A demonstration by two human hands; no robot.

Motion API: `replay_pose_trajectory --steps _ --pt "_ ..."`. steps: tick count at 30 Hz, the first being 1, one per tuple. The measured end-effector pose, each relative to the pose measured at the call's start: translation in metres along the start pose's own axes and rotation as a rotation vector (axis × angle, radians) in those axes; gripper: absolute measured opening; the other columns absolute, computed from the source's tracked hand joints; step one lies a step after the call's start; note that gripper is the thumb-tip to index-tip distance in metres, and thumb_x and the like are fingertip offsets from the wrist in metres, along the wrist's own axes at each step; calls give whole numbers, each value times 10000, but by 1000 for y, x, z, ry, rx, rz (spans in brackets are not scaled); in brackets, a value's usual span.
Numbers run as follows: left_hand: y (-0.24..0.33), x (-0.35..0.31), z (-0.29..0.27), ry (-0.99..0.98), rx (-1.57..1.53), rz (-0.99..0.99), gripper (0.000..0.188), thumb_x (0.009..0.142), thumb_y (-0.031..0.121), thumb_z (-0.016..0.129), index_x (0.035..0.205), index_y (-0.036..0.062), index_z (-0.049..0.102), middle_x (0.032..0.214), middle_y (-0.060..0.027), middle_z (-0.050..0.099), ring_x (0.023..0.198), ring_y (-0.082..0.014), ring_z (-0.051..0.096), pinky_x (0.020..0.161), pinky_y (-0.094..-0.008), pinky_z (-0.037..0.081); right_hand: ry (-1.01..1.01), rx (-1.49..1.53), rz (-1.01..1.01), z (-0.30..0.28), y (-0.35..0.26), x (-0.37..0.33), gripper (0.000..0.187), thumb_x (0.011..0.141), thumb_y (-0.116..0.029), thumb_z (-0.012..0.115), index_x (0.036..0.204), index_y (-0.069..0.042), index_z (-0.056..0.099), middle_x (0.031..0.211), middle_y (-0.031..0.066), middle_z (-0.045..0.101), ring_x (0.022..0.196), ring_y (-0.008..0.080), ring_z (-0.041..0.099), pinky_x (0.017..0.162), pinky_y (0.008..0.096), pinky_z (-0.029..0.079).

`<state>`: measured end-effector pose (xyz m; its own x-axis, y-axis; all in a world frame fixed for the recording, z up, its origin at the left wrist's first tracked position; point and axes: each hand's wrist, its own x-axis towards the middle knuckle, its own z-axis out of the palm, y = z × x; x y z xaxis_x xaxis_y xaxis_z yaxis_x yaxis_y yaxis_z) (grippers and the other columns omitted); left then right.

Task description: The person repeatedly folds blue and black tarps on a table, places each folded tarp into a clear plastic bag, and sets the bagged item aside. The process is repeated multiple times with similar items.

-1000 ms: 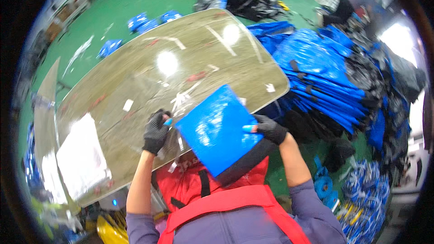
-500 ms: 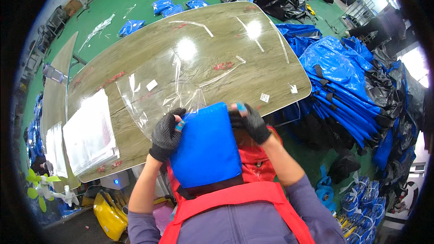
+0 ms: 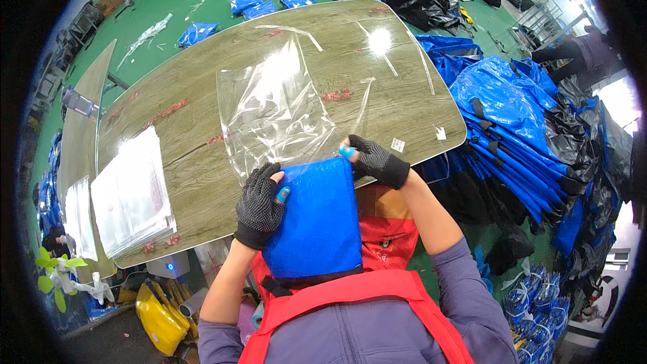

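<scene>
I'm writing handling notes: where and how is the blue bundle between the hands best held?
The blue bundle is probably best gripped by both side edges, coming from left and right, thumbs on its face: it is folded flat with straight sides. The left hand is at the left edge, the right hand by the upper right corner.

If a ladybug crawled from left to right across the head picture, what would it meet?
Large stack of shiny sheets, left hand, folded blue sheet, right hand, big blue pile.
</scene>
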<state>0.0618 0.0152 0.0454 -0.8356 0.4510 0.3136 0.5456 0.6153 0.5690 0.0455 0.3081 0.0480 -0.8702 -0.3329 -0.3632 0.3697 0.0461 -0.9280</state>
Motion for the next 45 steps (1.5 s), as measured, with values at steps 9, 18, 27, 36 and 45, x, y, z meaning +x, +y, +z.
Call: replay_pose_trajectory --steps 9,18,27,36,45 --pt "9 6 5 11 13 -78 336 885 189 566 1187 42 562 1166 -190 584 1093 -380 535 942 -449 423 275 -158 -69 18 25 9 402 733 -399 799 808 -40 636 712 47 629 620 109 562 585 271 483" --pt "8 17 -2 -25 42 -150 324 878 241 581 1138 49 595 922 -169 587 862 -352 563 778 -440 448 176 91 47 16 20 16 368 780 -307 781 1004 -52 638 853 13 640 731 88 582 626 251 496" --pt "6 29 13 125 87 -17 182 869 237 585 857 69 655 848 -145 592 823 -340 571 735 -434 449 229 137 -145 14 14 14 321 923 -324 601 963 -12 664 824 18 635 773 95 592 754 272 503" --pt "12 28 20 85 166 40 97 841 158 602 903 84 611 892 -120 616 835 -329 579 709 -430 479 373 -267 -303 8 28 -4 283 950 -264 565 1000 2 647 897 67 676 826 128 629 737 279 506" --pt "17 26 19 34 194 36 178 786 147 621 953 85 619 965 -111 622 874 -324 581 742 -438 477 654 -376 -370 29 33 -22 146 952 -152 551 1006 -24 595 897 73 665 864 125 624 761 292 501"
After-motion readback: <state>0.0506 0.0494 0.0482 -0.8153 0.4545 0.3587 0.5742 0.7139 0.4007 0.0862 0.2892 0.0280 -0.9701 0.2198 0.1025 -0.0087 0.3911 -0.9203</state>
